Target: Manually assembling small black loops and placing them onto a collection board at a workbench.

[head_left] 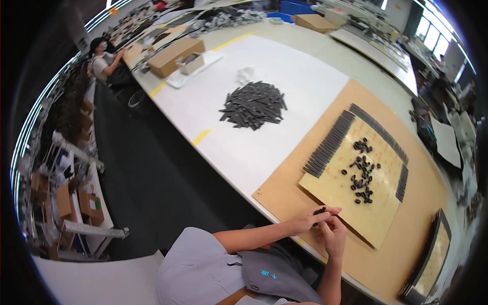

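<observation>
My left hand (308, 220) and my right hand (333, 234) meet over the near edge of the table. Their fingers are closed together around a small black piece (319, 210), mostly hidden, so its kind is unclear. Just beyond them lies a yellowish board (378, 218). Dark short strips (329, 145) line its left side, and more strips (378, 127) run along its far and right edges. Small black rounded pieces (362, 178) are scattered over the board's middle. Farther left, a heap of loose dark strips (254, 104) rests on a white sheet (305, 76).
A brown sheet (284, 188) lies under the board. At right is another strip-edged board (432, 254). A cardboard box (175, 57) and a small open box (191, 63) on a white tray (178, 80) stand far left. A person (107, 63) sits beyond; a shelf cart (96, 231) stands left.
</observation>
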Demonstrator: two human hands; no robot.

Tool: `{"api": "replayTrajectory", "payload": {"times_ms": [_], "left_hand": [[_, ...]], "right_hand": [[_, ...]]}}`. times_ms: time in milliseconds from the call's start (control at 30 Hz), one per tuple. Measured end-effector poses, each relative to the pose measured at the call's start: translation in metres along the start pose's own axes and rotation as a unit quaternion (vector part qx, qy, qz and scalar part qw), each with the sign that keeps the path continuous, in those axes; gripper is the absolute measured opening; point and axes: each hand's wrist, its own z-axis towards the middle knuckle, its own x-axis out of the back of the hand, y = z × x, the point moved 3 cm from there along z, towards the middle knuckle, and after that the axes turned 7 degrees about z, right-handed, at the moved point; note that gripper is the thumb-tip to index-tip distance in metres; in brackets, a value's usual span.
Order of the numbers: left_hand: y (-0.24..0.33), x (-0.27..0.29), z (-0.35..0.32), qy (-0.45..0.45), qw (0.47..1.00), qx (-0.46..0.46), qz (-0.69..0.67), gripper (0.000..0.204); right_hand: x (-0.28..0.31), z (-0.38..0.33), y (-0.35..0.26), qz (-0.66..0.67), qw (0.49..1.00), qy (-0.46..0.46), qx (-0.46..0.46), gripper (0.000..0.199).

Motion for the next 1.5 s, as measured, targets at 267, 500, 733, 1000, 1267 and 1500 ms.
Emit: {"api": "replayTrajectory", "payload": {"times_ms": [267,500,733,1000,1267,1500], "left_hand": [[-0.004,0.003,0.001,0.038,0.998,0.033,0.041,0.038],[-0.017,0.009,-0.009,0.07,0.995,0.07,0.033,0.032],[-0.007,0.002,-0.001,0.042,0.991,0.126,0.012,0.039],[-0.005,0.001,-0.002,0.059,0.99,0.123,-0.016,0.034],[-0.012,-0.001,-0.004,0.098,0.979,0.067,0.165,0.019],[-0.003,0.007,-0.004,0.038,0.984,0.163,0.058,0.02]], "right_hand": [[0.006,0.002,0.019,0.223,0.974,0.029,0.005,0.006],[0.017,-0.012,0.02,0.253,0.966,0.048,-0.009,0.007],[0.03,-0.013,0.022,0.272,0.959,0.081,0.023,0.007],[0.028,-0.014,0.019,0.314,0.946,0.084,0.014,0.006],[0.026,-0.021,0.025,0.273,0.961,0.049,0.0,0.012],[0.024,-0.021,0.02,0.291,0.956,-0.027,0.003,0.011]]}}
